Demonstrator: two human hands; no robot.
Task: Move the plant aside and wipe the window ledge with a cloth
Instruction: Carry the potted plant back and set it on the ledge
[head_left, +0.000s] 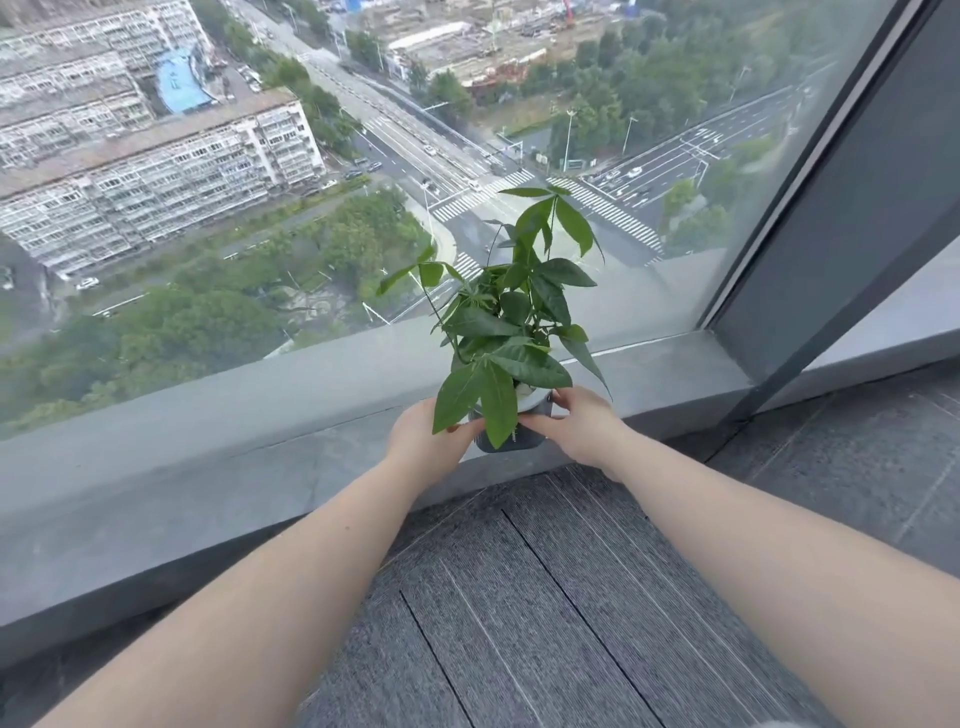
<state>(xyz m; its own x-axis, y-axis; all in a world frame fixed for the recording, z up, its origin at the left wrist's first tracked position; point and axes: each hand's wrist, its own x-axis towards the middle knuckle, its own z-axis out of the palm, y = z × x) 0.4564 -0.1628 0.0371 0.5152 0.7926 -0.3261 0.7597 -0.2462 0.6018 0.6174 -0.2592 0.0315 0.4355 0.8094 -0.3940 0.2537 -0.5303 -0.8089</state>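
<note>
While my left hand (423, 441) and right hand (579, 426) grip the plant (511, 317) pot on the ledge (208, 441), moving and wiping remain.

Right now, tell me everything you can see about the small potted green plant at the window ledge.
The small potted green plant has thin stems and broad, glossy, pointed leaves in fanned clusters, some drooping over the pot. Its small dark grey pot has a paler rim and stands upright at the front edge of the grey stone window ledge. The left hand and right hand hold the pot from either side.
</note>
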